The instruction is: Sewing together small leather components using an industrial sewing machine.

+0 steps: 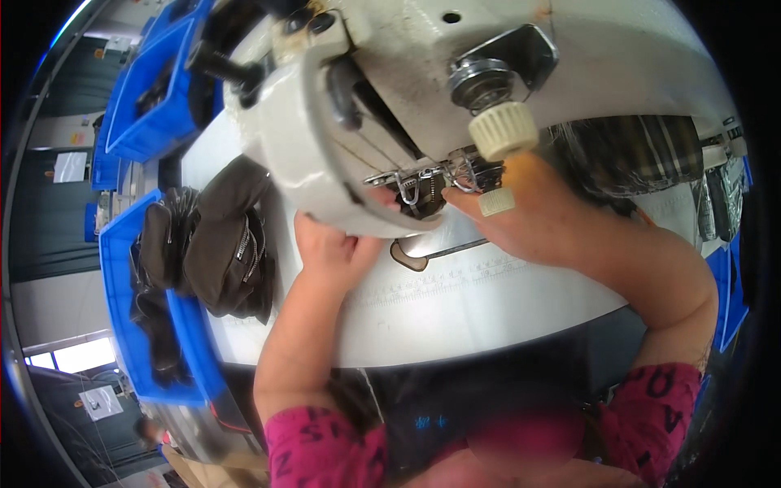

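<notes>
At the sewing machine [309, 154], both my hands are close to the needle area. Between them, under the presser foot [409, 189], lies a small dark fabric piece [423, 205] with what looks like zipper teeth. My left hand [335, 250] is closed at the piece's left side, thumb tucked in, fingertips partly behind the curved machine head. From the right, my right hand [529, 215] reaches in with its thumb tip at the piece's edge; the machine's knobs and metal parts hide its other fingers. A small tan-edged flat shape [408, 255] sits on the white table just in front.
Dark zippered pouches [228, 252] are heaped on the table's left side, beside a blue bin [195, 350] holding more dark items. Another blue bin [154, 98] stands farther back. Dark plaid fabric [634, 154] lies right of the machine. Ruler markings [431, 285] run along the white table [455, 325].
</notes>
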Motion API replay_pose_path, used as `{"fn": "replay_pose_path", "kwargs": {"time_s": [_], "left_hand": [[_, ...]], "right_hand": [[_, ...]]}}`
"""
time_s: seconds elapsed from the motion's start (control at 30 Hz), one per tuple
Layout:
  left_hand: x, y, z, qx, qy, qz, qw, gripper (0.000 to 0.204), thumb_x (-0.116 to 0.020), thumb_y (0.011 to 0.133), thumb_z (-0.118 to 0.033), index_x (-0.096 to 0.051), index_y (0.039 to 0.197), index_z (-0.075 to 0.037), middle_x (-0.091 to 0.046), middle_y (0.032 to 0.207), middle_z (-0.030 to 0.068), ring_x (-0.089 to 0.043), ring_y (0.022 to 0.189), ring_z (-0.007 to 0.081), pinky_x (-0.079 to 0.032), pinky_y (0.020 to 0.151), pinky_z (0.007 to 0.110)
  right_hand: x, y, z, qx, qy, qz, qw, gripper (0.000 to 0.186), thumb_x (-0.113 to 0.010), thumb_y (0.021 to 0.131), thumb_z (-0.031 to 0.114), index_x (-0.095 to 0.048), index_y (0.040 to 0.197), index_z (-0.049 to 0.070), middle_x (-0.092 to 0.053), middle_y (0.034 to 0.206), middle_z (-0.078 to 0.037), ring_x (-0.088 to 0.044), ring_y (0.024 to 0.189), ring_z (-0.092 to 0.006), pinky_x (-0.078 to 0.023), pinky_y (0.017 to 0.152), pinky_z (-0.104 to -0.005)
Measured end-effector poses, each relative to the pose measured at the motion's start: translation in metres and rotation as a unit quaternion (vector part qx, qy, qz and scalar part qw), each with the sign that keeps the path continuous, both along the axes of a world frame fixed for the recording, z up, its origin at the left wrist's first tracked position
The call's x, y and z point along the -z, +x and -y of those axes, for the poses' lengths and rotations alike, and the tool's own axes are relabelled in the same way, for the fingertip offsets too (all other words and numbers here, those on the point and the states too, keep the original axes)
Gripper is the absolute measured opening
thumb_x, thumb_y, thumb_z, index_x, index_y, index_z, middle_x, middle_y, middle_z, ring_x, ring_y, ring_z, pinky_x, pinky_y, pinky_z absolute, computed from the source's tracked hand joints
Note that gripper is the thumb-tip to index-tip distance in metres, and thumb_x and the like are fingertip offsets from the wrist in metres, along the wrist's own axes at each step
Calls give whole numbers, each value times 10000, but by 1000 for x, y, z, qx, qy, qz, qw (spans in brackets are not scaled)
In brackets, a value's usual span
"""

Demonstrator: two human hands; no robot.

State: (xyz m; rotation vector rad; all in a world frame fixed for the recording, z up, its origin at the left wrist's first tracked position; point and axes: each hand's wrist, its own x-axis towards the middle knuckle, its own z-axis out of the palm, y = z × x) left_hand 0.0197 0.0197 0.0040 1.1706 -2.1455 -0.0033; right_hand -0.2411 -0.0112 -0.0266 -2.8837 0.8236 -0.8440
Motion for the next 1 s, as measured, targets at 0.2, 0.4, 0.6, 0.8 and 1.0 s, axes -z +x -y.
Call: {"fn": "replay_pose_path", "kwargs": {"time_s": [0.2, 0.4, 0.6, 0.8, 1.0], "left_hand": [[-15, -4, -4, 84, 86, 91, 988, 344, -840, 754, -177, -753, 1082, -122, -710, 1045, 89, -671, 910, 296, -513, 772, 396], [-15, 1, -2, 23, 241, 79, 967, 358, -827, 789, -209, -742, 1124, -113, -665, 1130, 138, -611, 1046, 340, -486, 861, 428], [-17, -2, -7, 32, 220, 124, 967, 233, -800, 782, -133, -676, 967, -63, -646, 1220, 128, -609, 1060, 345, -503, 883, 442], [-11, -3, -2, 48, 171, 37, 983, 205, -760, 759, -81, -594, 876, -52, -675, 1075, 73, -631, 1006, 321, -530, 779, 426], [-3, -16, -5, 1, 79, 84, 993, 247, -793, 740, -101, -600, 893, -84, -667, 1063, 40, -617, 996, 284, -488, 794, 412]], "right_hand": [[7, -1, 0, 8, 5, 10, 1000, 114, -705, 726, 138, -613, 669, 98, -535, 827, -38, -559, 865, -213, -469, 672, -355], [5, 3, -4, 20, 50, 49, 997, 119, -723, 747, 141, -629, 696, 87, -553, 849, -50, -587, 845, -236, -495, 680, -384], [10, 1, -1, 7, 90, 40, 995, 105, -723, 783, 155, -650, 738, 93, -557, 818, -63, -593, 830, -252, -489, 671, -408], [8, 5, -5, 21, 196, -28, 980, 231, -712, 825, 180, -734, 1054, 159, -583, 832, -99, -613, 870, -282, -491, 694, -442], [21, 5, -5, 16, 113, -35, 993, 461, -698, 847, 175, -702, 1305, 225, -613, 888, -171, -620, 858, -352, -504, 748, -452]]}}
